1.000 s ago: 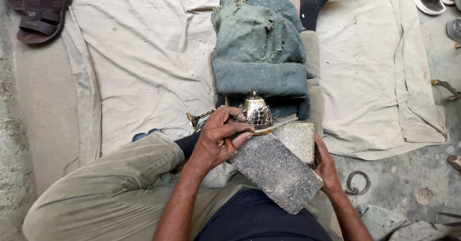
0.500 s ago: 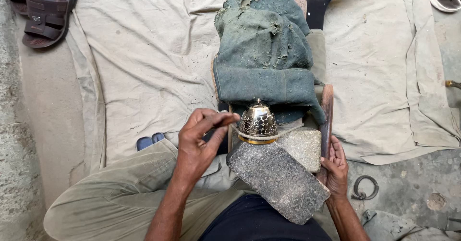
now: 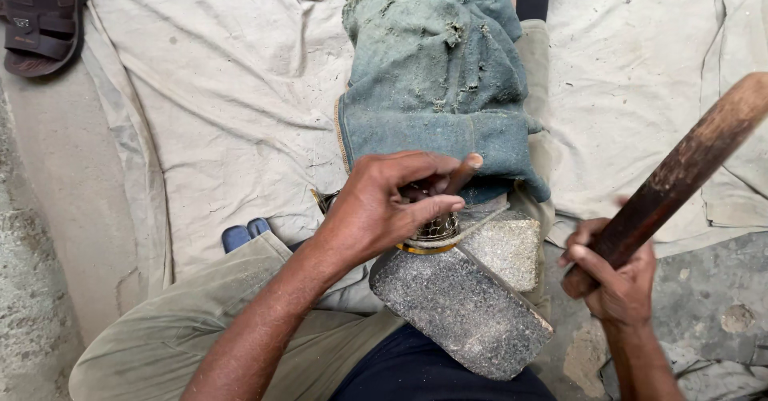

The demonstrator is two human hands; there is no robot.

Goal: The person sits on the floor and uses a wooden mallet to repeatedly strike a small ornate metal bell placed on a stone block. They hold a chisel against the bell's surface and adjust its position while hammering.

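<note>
One small brass openwork piece (image 3: 436, 231) is seated on a grey stone block (image 3: 460, 313) across the lap, covered by the left hand (image 3: 384, 209), grip clamped on it. Wooden handle (image 3: 680, 173) is raised in the right hand (image 3: 616, 281), grip closed around it. Blows are judged best kept light, fingers clear. Blue-green cloth (image 3: 440, 73) lies beyond.

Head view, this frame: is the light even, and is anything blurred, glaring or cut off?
Head view: soft, even daylight with faint shadows and no glare; the cloth and grey stone are sharp; the wooden stick in the right hand is slightly soft and runs off the frame edge; the left hand hides most of the small metal piece; the sandal is cropped at the corner.
</note>
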